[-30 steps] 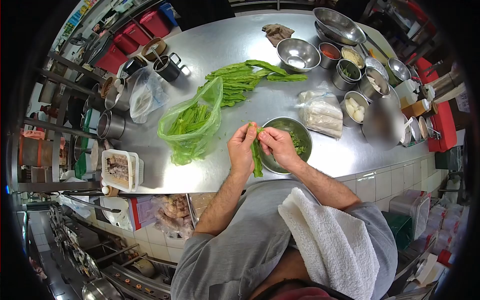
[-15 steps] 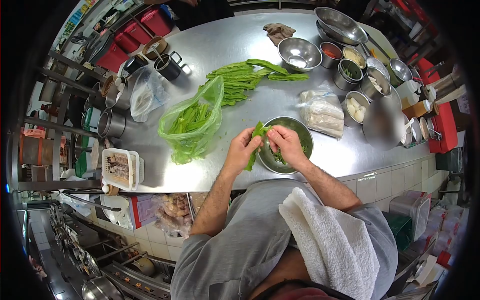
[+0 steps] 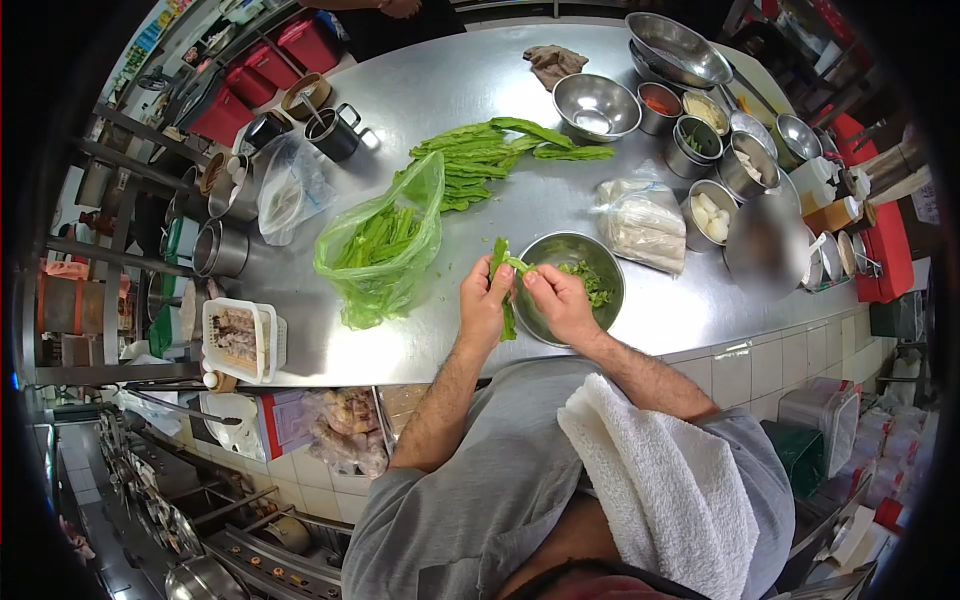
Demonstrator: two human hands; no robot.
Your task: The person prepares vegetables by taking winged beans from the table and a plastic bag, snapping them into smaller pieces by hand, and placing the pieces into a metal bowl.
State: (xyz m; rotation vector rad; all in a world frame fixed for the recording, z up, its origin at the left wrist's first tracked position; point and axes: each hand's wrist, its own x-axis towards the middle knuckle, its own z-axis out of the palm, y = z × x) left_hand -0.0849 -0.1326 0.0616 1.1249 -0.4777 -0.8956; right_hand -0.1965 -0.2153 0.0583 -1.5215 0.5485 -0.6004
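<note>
My left hand (image 3: 482, 303) is closed round a long green winged bean (image 3: 508, 322), which stands out above and below the fingers. The fingertips of my right hand (image 3: 562, 303) pinch the same bean at a pale bit, just beside the left fingers. Under and beside my right hand is a steel bowl (image 3: 612, 258) with small green pieces (image 3: 597, 290) in it. To the left lies an open green plastic bag (image 3: 385, 290) holding more beans. A pile of whole winged beans (image 3: 465, 165) rests on the steel table (image 3: 540, 205) beyond the bag.
A wrapped pale package (image 3: 643, 230) lies right of the bowl. An empty steel bowl (image 3: 597, 108) and a brown cloth (image 3: 555, 66) are farther back. Several ingredient containers line the right side. A white basket (image 3: 243, 340) stands at the left edge. Another person's hand (image 3: 402, 8) shows at the far side.
Both hands have shifted slightly, and the bean in my left hand is more upright than half a second ago. The other person's arm has come further into view at the far side.
</note>
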